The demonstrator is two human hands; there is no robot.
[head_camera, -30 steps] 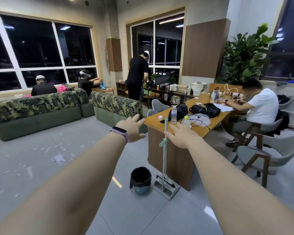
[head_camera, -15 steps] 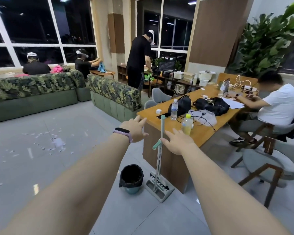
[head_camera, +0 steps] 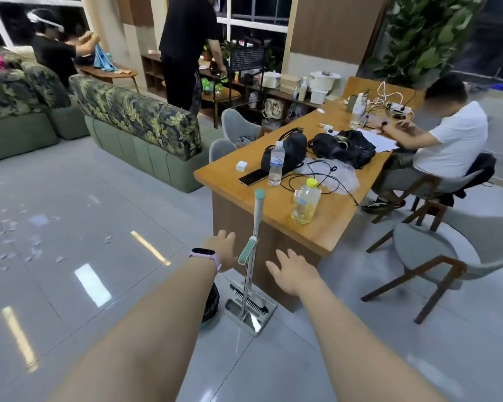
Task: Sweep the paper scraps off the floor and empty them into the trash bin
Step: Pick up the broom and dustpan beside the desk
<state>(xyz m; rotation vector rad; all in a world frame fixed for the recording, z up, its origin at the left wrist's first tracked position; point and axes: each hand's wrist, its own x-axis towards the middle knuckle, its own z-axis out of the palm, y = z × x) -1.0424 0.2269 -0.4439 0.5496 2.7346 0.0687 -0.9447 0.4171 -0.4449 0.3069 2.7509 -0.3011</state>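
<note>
A broom and dustpan set stands upright against the end of the wooden table, its grey pole topped with a teal cap. My left hand, with a pink band on its wrist, is stretched out just left of the pole, fingers straight, holding nothing. On the other side of the pole my right hand is spread open, not touching it. The trash bin, lined with a black bag, is mostly hidden behind my left forearm. Paper scraps lie scattered on the grey tiles at far left.
Bottles, a phone, bags and cables lie on the table. A person in white sits at its right side. Grey chairs stand to the right, green sofas behind, with other people standing near the back shelves.
The view has come closer to the table and tilted down. Both hands have dropped lower and nearer the broom pole, still one on each side of it.
</note>
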